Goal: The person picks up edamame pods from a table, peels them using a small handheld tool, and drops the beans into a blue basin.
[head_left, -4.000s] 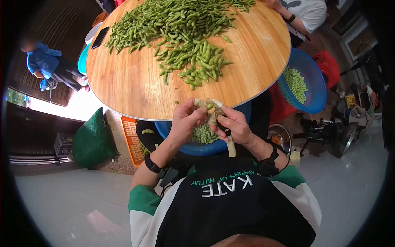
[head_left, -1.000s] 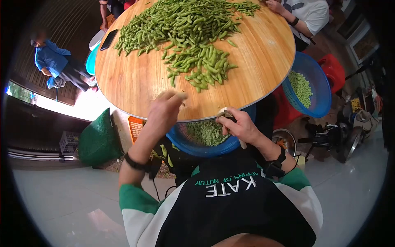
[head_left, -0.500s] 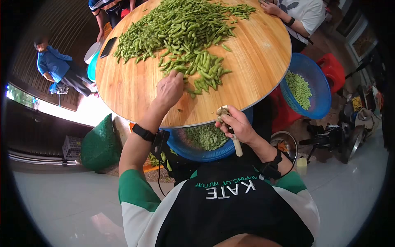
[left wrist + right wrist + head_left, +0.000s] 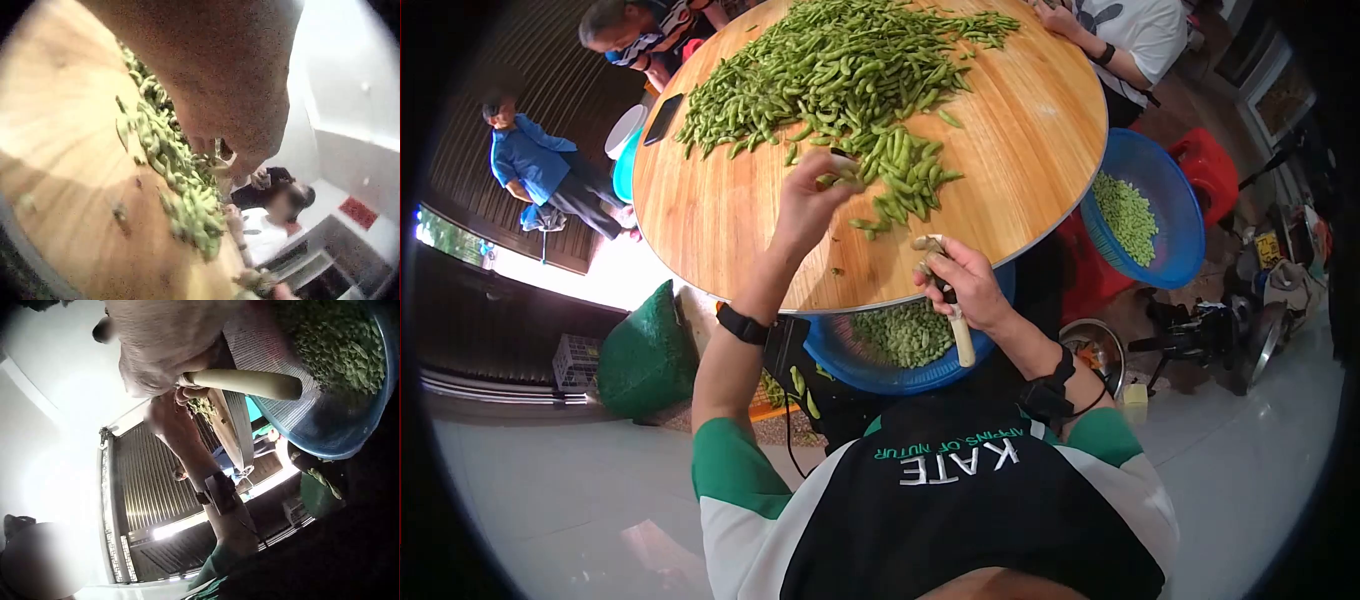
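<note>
Above the near edge of a loose cluster of green edamame pods (image 4: pixel 908 165), my left hand (image 4: pixel 808 205) pinches an edamame pod (image 4: pixel 828 180) between thumb and fingers. In the left wrist view the hand's back and wrist cover much of the pile. My right hand (image 4: pixel 968 285), at the table's near edge, grips a tool by its pale, rounded handle (image 4: pixel 963 342); the tool's other end is hidden in the fingers. Pale wrapping covers a right fingertip (image 4: pixel 926 243). Below the table edge, a blue basket (image 4: pixel 840 365) holds shelled beans (image 4: pixel 905 335).
A big pod heap (image 4: pixel 840 60) covers the far part of the round wooden table (image 4: pixel 1020 170). A phone (image 4: pixel 663 118) lies at its left edge. Another blue basket (image 4: pixel 1180 225) with beans stands right, beside a red stool (image 4: pixel 1208 175). Other people sit or stand around the table.
My left hand left the right hand, reached forward to the pod cluster, and now lifts with a pod. My right hand stayed near the table edge with the tool. A person at far left leans in.
</note>
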Motion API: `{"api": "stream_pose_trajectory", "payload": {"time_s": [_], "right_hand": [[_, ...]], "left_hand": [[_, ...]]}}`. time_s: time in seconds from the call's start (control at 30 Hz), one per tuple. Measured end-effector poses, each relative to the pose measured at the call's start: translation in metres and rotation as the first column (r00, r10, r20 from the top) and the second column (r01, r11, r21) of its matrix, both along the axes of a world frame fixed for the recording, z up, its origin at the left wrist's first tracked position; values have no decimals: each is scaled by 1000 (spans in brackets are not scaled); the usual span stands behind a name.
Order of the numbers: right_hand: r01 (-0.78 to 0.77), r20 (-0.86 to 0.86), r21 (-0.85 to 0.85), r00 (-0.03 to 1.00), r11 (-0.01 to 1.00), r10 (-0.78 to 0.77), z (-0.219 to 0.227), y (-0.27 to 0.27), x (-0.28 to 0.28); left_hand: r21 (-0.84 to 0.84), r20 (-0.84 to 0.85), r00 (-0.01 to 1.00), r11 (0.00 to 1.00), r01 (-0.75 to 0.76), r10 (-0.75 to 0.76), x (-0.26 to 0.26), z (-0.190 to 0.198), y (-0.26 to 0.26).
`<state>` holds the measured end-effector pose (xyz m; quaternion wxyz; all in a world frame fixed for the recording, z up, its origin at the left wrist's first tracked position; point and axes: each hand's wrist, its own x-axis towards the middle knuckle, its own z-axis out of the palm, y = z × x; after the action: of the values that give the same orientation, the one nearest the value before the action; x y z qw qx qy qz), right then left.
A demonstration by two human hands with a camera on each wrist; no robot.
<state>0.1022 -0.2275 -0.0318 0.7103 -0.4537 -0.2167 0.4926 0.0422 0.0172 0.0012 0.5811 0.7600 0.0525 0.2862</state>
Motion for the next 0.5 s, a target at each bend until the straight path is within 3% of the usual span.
{"api": "stream_pose_trajectory", "payload": {"time_s": [0.03, 0.1, 0.17, 0.27, 0.37, 0.5], "right_hand": [[15, 11, 18, 1000, 1000, -15, 2, 1, 0], [27, 33, 34, 999, 999, -28, 10, 3, 2], [38, 50, 73, 998, 997, -42, 20, 3, -2], [32, 41, 51, 999, 998, -34, 21, 4, -5], [-95, -20, 38, 995, 995, 95, 8, 0, -8], [-188, -45, 46, 981, 981, 190, -1, -6, -8]], "left_hand": [[-182, -105, 992, 979, -91, 72, -4, 9, -9], [-268, -119, 992, 960, -78, 47, -12, 28, -37], [-404, -138, 990, 915, -21, -38, -22, 21, -56], [-363, -302, 951, 931, -44, -73, -44, 11, -80], [-520, -323, 924, 854, 8, -206, -57, 5, -91], [-583, -309, 911, 811, 47, -275, -73, -10, -88]]}}
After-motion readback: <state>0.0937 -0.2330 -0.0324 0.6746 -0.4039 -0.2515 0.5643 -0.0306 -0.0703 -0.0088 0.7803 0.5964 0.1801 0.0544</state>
